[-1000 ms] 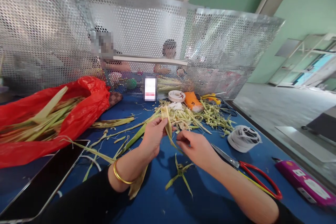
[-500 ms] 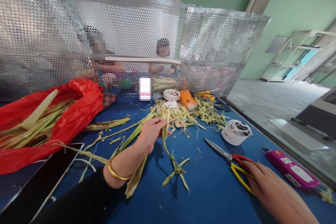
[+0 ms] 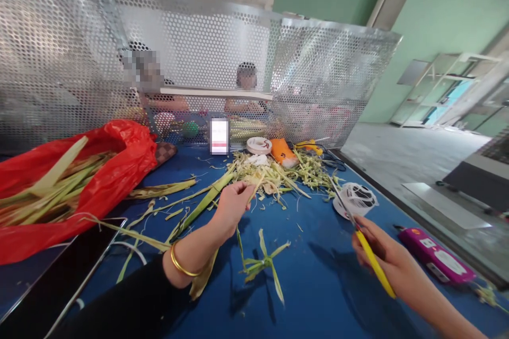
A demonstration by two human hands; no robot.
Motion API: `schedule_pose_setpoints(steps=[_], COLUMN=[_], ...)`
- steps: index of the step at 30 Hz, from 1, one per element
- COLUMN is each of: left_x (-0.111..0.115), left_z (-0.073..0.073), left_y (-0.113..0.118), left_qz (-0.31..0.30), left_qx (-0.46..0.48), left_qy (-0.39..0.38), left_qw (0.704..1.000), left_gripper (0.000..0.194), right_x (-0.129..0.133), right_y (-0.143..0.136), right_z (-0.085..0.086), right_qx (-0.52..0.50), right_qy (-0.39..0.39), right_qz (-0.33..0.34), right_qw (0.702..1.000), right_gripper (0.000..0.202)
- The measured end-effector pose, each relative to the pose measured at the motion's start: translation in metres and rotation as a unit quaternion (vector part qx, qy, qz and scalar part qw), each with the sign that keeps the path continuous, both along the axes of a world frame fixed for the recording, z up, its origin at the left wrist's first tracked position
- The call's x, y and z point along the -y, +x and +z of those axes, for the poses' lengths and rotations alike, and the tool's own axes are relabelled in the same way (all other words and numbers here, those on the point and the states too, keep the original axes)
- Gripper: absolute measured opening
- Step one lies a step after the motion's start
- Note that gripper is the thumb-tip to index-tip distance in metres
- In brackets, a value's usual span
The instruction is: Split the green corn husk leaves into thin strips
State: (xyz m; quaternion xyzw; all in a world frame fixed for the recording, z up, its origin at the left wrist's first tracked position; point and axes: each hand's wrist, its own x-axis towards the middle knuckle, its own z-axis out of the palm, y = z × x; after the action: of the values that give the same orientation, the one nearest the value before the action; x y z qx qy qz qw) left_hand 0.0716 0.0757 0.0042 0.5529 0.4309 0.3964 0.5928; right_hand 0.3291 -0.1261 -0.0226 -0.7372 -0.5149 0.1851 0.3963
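Note:
A pale green plant strip (image 3: 256, 185) is pinched between the thumb and fingers of my left hand (image 3: 233, 206). Below it hangs a knotted, star-like piece of leaf strips (image 3: 265, 262) over the blue table (image 3: 302, 296). My right hand (image 3: 382, 251) grips scissors (image 3: 374, 262) with a yellow handle, raised off the table, blades pointing up and away to the left. Behind the blades stands a white roll (image 3: 355, 201). Dry leaf scraps (image 3: 274, 175) are heaped beyond my left hand.
At the left lie a red plastic bag (image 3: 131, 143) of husks and a dark tablet (image 3: 63, 275). A phone (image 3: 219, 136), tape roll (image 3: 259, 145), orange packet (image 3: 283, 152) and purple pack (image 3: 435, 254) are on the table. People sit behind the perforated metal screen (image 3: 207, 42).
My right hand has closed around the scissors and lifted them from the table, moving slightly left. The knotted piece has turned and spread out beneath my left hand.

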Motion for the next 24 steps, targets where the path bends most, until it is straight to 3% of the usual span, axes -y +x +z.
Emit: schedule_pose_setpoints(steps=[2, 4, 8, 15, 24], left_x=[0.000, 0.000, -0.002, -0.005, -0.011], left_z=[0.000, 0.001, 0.002, -0.002, -0.002], left_y=[-0.001, -0.002, -0.004, -0.002, -0.002], left_qz=[0.003, 0.008, 0.016, -0.038, -0.033], left_qx=[-0.009, -0.016, -0.019, 0.020, 0.029], left_qy=[0.023, 0.051, 0.080, 0.006, -0.037], left_qw=[1.000, 0.999, 0.996, 0.999, 0.998], left_gripper=[0.025, 0.026, 0.026, 0.024, 0.017], right_x=[-0.016, -0.033, -0.067, -0.107, -0.121], right_y=[-0.017, -0.032, -0.054, -0.065, -0.065], right_z=[0.016, 0.029, 0.041, 0.035, 0.021], right_qx=[-0.136, -0.193, -0.137, -0.076, -0.113], right_qy=[-0.042, -0.073, -0.113, -0.069, -0.079], right_qz=[0.043, 0.114, 0.207, 0.258, 0.253], right_qw=[0.989, 0.972, 0.962, 0.961, 0.958], right_gripper=[0.059, 0.057, 0.056, 0.044, 0.030])
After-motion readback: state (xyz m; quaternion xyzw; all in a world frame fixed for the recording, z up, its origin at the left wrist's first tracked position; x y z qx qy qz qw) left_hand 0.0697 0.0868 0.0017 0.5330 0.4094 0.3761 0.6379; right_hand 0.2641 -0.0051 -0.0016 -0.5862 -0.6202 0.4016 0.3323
